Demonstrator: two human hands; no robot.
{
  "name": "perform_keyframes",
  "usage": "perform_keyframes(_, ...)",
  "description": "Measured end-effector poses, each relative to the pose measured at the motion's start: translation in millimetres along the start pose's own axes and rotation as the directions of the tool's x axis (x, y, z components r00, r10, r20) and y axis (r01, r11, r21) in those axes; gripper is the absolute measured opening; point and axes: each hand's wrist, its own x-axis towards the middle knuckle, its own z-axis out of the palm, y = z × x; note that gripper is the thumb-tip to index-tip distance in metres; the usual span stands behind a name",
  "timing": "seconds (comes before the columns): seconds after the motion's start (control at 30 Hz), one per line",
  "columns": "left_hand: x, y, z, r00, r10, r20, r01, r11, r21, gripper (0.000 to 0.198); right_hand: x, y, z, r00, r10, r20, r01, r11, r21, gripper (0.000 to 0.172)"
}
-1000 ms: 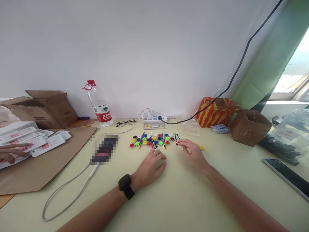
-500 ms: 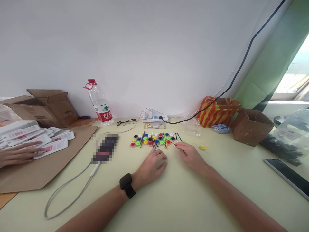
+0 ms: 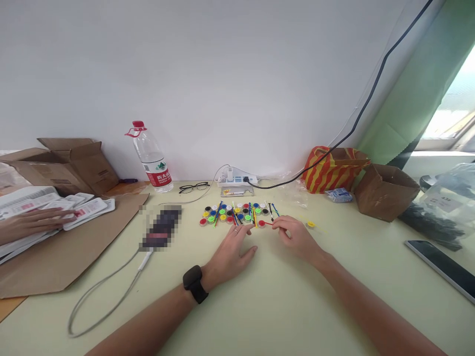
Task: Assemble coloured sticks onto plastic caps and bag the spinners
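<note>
My right hand pinches a thin red stick between thumb and fingers. Its far end reaches a small red-topped disc, which sits at the near right side of a group of similar discs in several colours. Thin coloured sticks lie across that group in bundles, among them a yellow stick. My left hand, with a ring and a black watch, rests on the table with fingers stretched out, its fingertips by the near ends of the sticks. Nothing shows in its grasp.
A yellow disc lies beyond my right hand. Behind are glasses, a power strip and a water bottle. Another person's hand touches white packages at left. A phone lies at right.
The red-topped disc has come nearer to me, away from the group, with the red stick at it. My left hand's fingers have stretched forward. The other person's hand has shifted over the packages.
</note>
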Motion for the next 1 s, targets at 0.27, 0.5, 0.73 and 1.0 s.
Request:
perform_keyframes(0.27,0.8,3.1,-1.4,0.997,0.050,0.054,-0.048,0.998,-0.028,0.045,-2.2,-21.2,-5.1,0.990,0.043,0.133,-0.076,0.965,0.250,0.030)
perform_keyframes(0.5,2.4,5.1,-5.8,0.990,0.065,0.121,-0.049,0.990,-0.131,0.014,-0.1,-31.9,-10.5,0.979,0.108,0.174,-0.175,0.884,0.434,0.021)
perform_keyframes(0.73,4.9,5.5,1.6,0.987,-0.077,0.141,0.135,0.873,-0.468,0.026,-4.6,-51.4,-6.0,0.961,0.099,0.258,-0.243,0.749,0.616,0.013)
perform_keyframes(1.0,6.7,3.4,5.7,0.979,-0.105,0.177,0.198,0.720,-0.666,0.033,-8.3,-50.5,3.4,0.956,0.100,0.276,-0.251,0.768,0.589,0.018)
